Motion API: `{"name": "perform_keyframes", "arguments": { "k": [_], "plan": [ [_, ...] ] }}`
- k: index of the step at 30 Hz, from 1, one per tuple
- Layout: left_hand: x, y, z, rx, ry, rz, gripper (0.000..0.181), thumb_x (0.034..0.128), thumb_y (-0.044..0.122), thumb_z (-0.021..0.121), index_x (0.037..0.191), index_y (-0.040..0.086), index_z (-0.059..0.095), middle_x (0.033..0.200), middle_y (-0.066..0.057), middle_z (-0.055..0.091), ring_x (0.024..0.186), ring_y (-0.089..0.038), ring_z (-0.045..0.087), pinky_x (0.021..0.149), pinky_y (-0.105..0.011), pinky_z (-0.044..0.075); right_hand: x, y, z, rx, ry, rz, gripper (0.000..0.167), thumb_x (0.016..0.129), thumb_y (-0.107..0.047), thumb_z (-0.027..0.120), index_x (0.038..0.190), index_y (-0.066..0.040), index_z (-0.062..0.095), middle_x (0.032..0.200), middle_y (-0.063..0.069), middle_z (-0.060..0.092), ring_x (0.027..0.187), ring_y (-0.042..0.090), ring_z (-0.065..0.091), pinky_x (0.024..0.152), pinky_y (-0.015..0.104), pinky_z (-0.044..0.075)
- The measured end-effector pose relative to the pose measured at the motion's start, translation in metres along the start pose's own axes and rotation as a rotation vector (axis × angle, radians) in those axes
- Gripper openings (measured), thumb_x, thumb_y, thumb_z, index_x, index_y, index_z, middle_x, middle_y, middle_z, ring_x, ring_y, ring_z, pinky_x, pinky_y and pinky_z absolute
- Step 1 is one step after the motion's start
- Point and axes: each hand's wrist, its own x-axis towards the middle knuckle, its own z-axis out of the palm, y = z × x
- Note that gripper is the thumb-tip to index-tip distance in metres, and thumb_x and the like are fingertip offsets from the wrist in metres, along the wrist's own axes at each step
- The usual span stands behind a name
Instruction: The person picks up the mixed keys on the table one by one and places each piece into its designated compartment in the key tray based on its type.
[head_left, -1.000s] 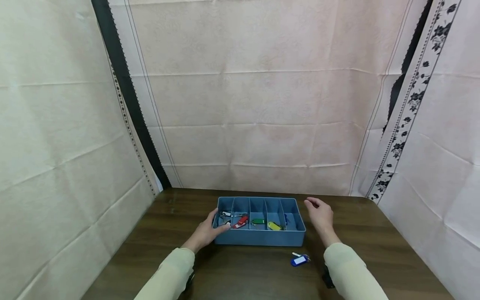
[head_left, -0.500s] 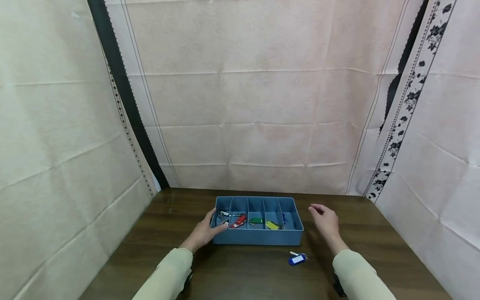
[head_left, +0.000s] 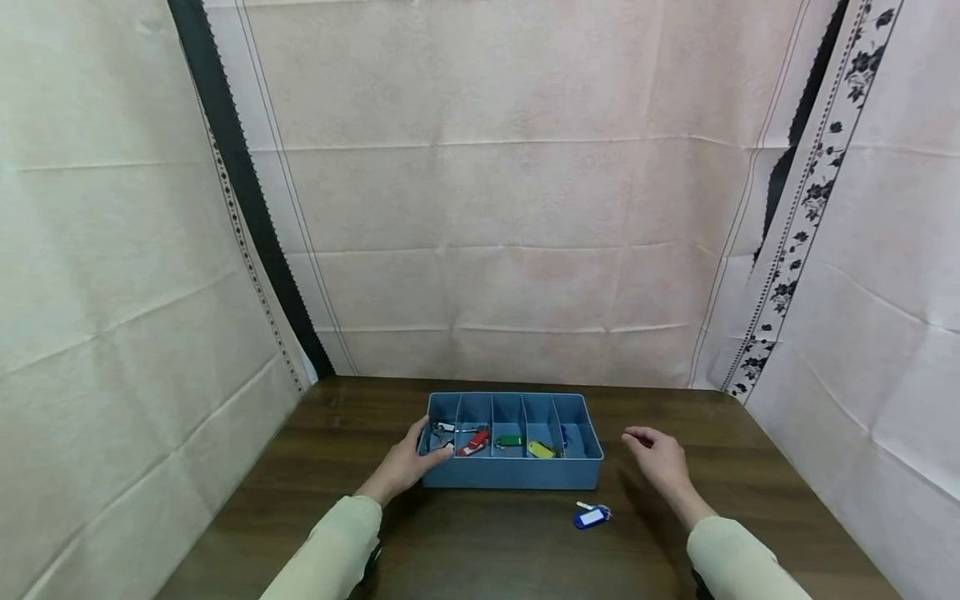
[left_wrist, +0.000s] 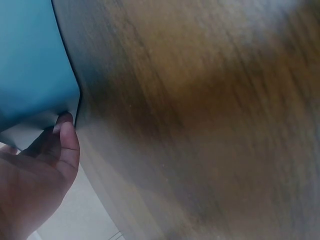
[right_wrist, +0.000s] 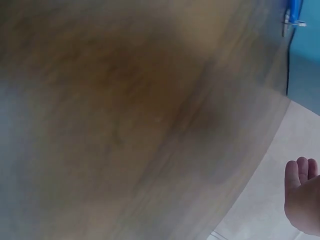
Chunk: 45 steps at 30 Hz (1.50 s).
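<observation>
A blue divided box (head_left: pixel 510 475) stands on the table in the head view. My left hand (head_left: pixel 401 461) holds its left end, thumb at the front rim and fingers along the side. The left wrist view shows that hand's fingers at the box's lower corner. Inside lie a red key tag (head_left: pixel 474 442), a green key tag (head_left: pixel 510 441) and a yellow key tag (head_left: pixel 541 450), with keys in the leftmost compartment and something blue in the rightmost. A blue key tag (head_left: pixel 592 518) with a key lies before the box. My right hand (head_left: pixel 660 460) hovers right of the box, fingers loosely bent, nothing visibly held.
The dark wooden table (head_left: pixel 480 550) extends around the box on all sides. Pale cloth (head_left: pixel 480 208) hangs behind the table and along both sides. A dark strip (head_left: pixel 247 183) runs down the left corner.
My right hand has drawn away from the box, to the right and slightly nearer. The left hand keeps its hold on the box. The view has shifted slightly.
</observation>
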Motion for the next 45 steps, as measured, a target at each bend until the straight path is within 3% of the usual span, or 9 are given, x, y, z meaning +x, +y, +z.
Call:
{"name": "perform_keyframes", "arguments": {
  "k": [9, 15, 24, 35, 45],
  "plan": [
    [0.001, -0.001, 0.001, 0.003, 0.006, 0.001, 0.105, 0.0776, 0.074, 0.064, 0.158, 0.022, 0.021, 0.156, -0.022, 0.032, 0.137, -0.048, 0.034, 0.101, -0.07, 0.03, -0.013, 0.005, 0.001, -0.031, -0.049, -0.062, 0.031, 0.099, -0.022, 0.062, 0.12, 0.0, 0.068, 0.117, 0.019, 0.067, 0.108, 0.035, 0.062, 0.091, 0.051, 0.049],
    [0.001, -0.003, 0.002, -0.001, 0.005, 0.002, 0.109, 0.0744, 0.078, 0.063, 0.158, 0.021, 0.021, 0.155, -0.023, 0.032, 0.137, -0.049, 0.034, 0.1, -0.071, 0.031, -0.024, 0.007, 0.003, -0.042, -0.093, -0.06, 0.029, 0.098, -0.021, 0.063, 0.118, -0.002, 0.069, 0.112, 0.013, 0.07, 0.105, 0.031, 0.063, 0.09, 0.051, 0.049],
    [-0.001, -0.001, 0.001, 0.001, 0.004, -0.001, 0.105, 0.0783, 0.074, 0.064, 0.158, 0.022, 0.02, 0.156, -0.023, 0.031, 0.137, -0.049, 0.034, 0.1, -0.072, 0.031, -0.044, 0.01, 0.005, -0.069, -0.148, -0.082, 0.022, 0.094, -0.019, 0.069, 0.11, -0.005, 0.073, 0.106, 0.007, 0.072, 0.101, 0.024, 0.064, 0.086, 0.044, 0.051],
    [-0.001, -0.002, 0.001, 0.003, 0.003, 0.0, 0.111, 0.0735, 0.079, 0.063, 0.158, 0.022, 0.02, 0.156, -0.023, 0.031, 0.138, -0.049, 0.033, 0.1, -0.071, 0.031, -0.062, 0.016, 0.009, -0.068, -0.179, -0.076, 0.016, 0.088, -0.021, 0.076, 0.1, -0.011, 0.075, 0.099, 0.0, 0.072, 0.092, 0.016, 0.064, 0.077, 0.032, 0.051],
    [-0.002, 0.0, 0.0, -0.002, 0.004, -0.003, 0.101, 0.0815, 0.07, 0.065, 0.158, 0.022, 0.02, 0.156, -0.024, 0.031, 0.137, -0.05, 0.033, 0.1, -0.072, 0.031, -0.072, 0.02, 0.011, -0.062, -0.201, -0.122, 0.016, 0.084, -0.023, 0.08, 0.096, -0.014, 0.075, 0.097, -0.004, 0.069, 0.088, 0.012, 0.062, 0.074, 0.028, 0.05]
  ]
}}
